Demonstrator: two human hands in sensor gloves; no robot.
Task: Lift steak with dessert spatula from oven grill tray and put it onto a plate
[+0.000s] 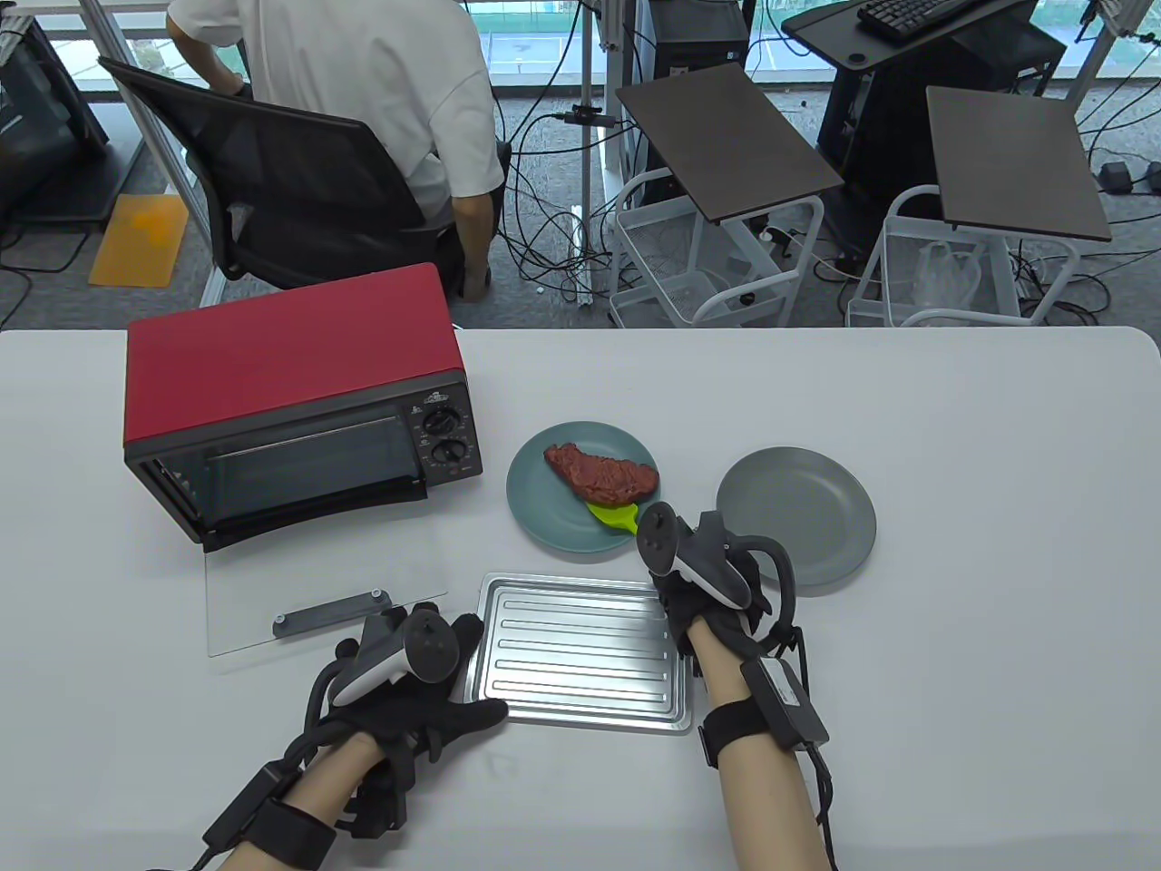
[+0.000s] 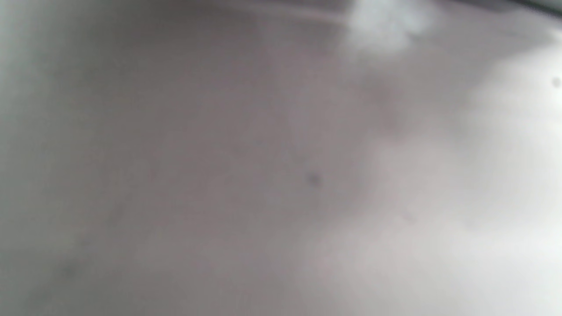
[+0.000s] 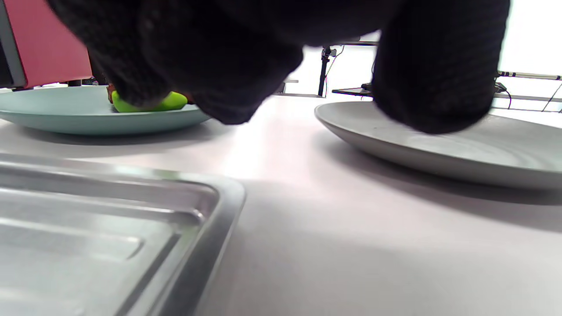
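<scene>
Green spatula [image 1: 613, 517] (handle hidden) sits under the steak [image 1: 602, 474], gripped by the right hand [image 1: 703, 581]; left wrist view blurred.

My black-gloved left hand [image 1: 413, 694] lies flat, fingers spread and straight. My black-gloved right hand [image 1: 712, 581] reaches forward, fingers curled down, its grip hidden beneath the tracker.

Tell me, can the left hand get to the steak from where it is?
Probably yes, with a stretch. The left hand rests by the oven tray; the steak lies on the teal plate beyond. Nothing tall stands between, though the right hand crowds the plate's near edge.
</scene>
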